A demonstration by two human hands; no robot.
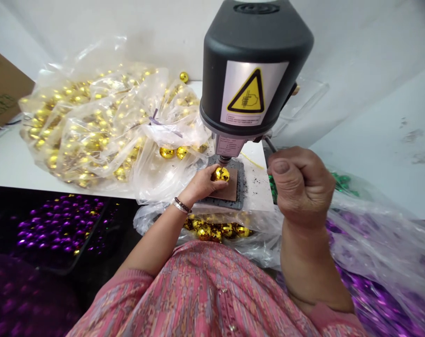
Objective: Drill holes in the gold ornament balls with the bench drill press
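My left hand (pixel 203 182) grips a shiny gold faceted ball (pixel 222 174) between thumb and fingers. The ball is on or just above a brown board (pixel 230 189) that lies on the grey base plate (pixel 241 199) of a small drill press (pixel 216 98). Directly over the ball is the machine's chuck (pixel 224 160); whether a bit touches the ball I cannot make out. On the right, my right hand (pixel 302 187) is wrapped round the metal feed lever (pixel 270 144) at the side of the machine.
A clear bag of gold balls (pixel 82 126) covers the table's left side. One loose gold ball (pixel 183 76) sits by the wall. More gold balls (pixel 216 231) lie in plastic at my lap. Purple balls (pixel 58 222) fill a tray below left; purple bags (pixel 381 299) stand right. Dark shavings surround the base.
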